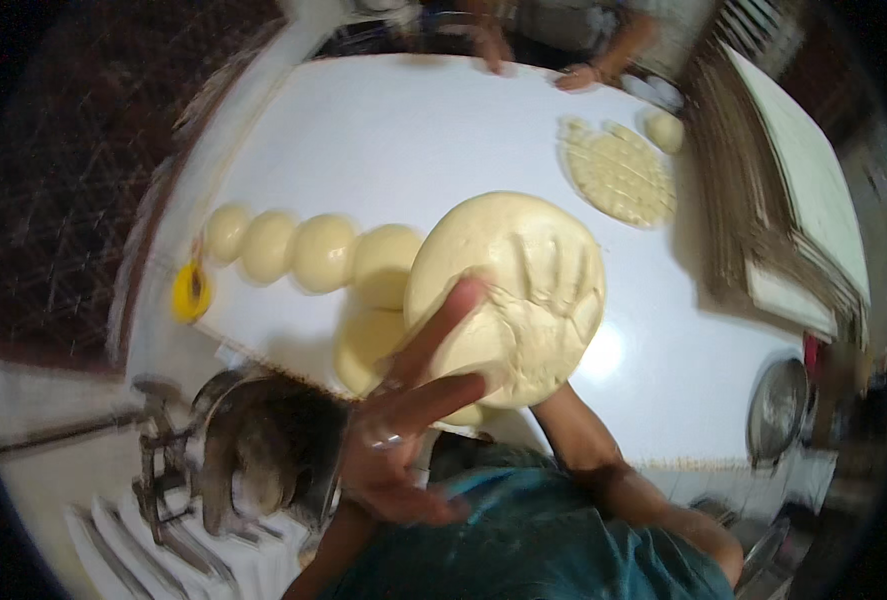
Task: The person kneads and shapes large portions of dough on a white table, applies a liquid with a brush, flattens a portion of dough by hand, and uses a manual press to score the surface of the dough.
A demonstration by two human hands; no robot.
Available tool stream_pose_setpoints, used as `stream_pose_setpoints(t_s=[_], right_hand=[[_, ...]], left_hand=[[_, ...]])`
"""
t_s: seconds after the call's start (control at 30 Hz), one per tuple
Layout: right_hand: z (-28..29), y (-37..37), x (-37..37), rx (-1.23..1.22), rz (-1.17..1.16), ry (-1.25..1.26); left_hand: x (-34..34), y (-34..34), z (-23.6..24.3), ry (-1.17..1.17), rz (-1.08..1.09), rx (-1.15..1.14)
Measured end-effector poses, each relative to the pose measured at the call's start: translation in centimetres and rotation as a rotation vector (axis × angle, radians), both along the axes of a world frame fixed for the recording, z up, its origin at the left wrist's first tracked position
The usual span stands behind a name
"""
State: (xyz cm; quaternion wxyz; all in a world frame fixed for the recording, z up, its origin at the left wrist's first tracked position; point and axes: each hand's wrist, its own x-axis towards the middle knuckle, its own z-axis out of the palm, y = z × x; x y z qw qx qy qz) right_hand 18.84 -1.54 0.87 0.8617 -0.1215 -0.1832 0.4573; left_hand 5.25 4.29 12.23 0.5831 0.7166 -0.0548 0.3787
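A large, thick round of pale yellow dough [553,235] is raised toward me, with finger-like dents pressed into its top. It rests on my right hand, whose fingers are hidden beneath it; only the right forearm [593,445] shows, reaching under the dough's lower edge. My left hand [403,440], wearing a ring and slightly blurred, is spread open over the dough's lower left side; whether its fingertips touch cannot be told. Behind the round, several smooth dough balls [324,253] run in a row to the left. Another dough piece [358,350] sits nearer me, partly covered.
A flattened, dimpled dough sheet [618,175] and a small dough ball [663,131] lie far right on the white table [383,120]. A yellow ring-shaped object [191,291] is at the left edge. Stacked boards [773,190] and a metal pan [778,410] stand right. Another person's hands [578,77] touch the far edge.
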Motion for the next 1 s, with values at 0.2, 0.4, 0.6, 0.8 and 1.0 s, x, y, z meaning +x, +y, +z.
stream_pose_setpoints(t_s=[0.2, 0.4, 0.6, 0.8, 1.0], right_hand=[[-6.1, -23.7, 12.8, 0.037, -0.024, 0.299], [-8.4, -31.6, 16.7, -1.357, 0.023, -1.301], [-13.2, -29.6, 16.3, -1.495, -0.196, -1.810], [-14.5, -29.7, 16.1, -1.393, -0.235, -1.811], [-16.5, -28.3, 18.1, -1.415, -0.150, -1.879]], left_hand=[[-1.0, -6.3, -8.5, 0.453, 0.272, -0.461], [10.2, -13.7, -13.7, 0.867, 0.048, -0.314], [26.6, -22.8, -22.5, 0.770, -0.156, 0.551], [27.5, -25.0, -27.6, 0.823, -0.212, 1.030], [29.5, -23.9, -28.6, 0.851, -0.174, 1.123]])
